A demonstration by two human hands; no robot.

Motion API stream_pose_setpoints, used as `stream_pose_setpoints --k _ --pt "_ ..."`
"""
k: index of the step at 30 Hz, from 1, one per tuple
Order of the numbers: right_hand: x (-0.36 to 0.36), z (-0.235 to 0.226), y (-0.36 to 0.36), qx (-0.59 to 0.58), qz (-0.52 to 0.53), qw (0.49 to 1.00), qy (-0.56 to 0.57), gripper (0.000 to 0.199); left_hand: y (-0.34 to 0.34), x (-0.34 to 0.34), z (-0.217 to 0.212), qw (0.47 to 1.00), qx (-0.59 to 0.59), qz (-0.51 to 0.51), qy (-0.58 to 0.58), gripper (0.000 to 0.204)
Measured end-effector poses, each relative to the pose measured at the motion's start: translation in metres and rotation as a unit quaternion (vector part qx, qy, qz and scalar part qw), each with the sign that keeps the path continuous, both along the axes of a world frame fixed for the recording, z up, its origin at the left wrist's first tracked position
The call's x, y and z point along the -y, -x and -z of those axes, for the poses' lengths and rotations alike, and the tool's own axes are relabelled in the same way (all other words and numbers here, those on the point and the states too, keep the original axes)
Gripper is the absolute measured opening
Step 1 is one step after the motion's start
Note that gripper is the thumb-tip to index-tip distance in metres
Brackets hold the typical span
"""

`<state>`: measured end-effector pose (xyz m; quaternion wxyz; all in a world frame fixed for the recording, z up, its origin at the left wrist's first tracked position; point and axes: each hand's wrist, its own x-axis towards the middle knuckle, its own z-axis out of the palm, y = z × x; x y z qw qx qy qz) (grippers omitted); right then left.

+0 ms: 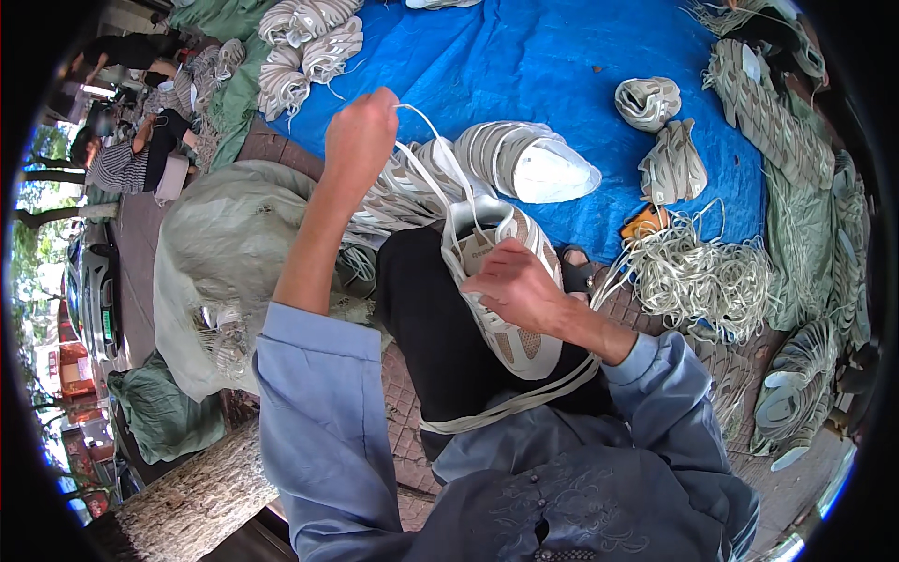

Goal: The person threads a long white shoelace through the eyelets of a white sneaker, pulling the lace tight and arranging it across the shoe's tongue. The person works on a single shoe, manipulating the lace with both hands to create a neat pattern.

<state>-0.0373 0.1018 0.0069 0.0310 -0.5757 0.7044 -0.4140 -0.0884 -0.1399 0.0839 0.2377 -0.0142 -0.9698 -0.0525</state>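
Note:
A white and tan sneaker (524, 348) rests on my lap over black cloth, with its opening pointing away from me. My left hand (361, 136) is raised at the upper left, closed on a white shoelace (426, 171). Strands of that lace run down taut from it to the shoe's opening. Low over the lacing area lies my right hand (515, 288), fingers curled and pressed together against the shoe. What its fingertips pinch is hidden.
Nested shoes (487, 164) lie beyond my lap at a blue tarp (552, 56). At right is a tangled pile of laces (702, 281); more shoes (791, 393) line that side. A pale sack (225, 244) bulges at left. Two people sit at far left.

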Motion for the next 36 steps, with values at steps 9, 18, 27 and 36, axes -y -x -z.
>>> stream_pose_setpoints --k 9,18,27,36 --pt "-0.027 0.002 0.032 0.144 0.162 0.974 0.065 0.048 -0.032 -0.029 0.038 0.974 0.114 -0.049 -0.187 0.025" --pt "-0.067 0.052 0.01 0.821 0.056 0.558 0.104 0.05 -0.085 -0.093 0.072 0.941 0.202 0.076 -0.261 0.024" --pt "0.005 -0.034 0.08 0.685 -0.064 0.697 0.204 0.038 -0.06 -0.05 -0.001 0.762 -0.01 0.005 -0.647 0.018" --pt "-0.04 -0.052 0.178 0.638 -0.063 0.759 0.117 0.059 -0.048 -0.015 0.083 0.839 0.135 -0.114 -0.514 0.016"
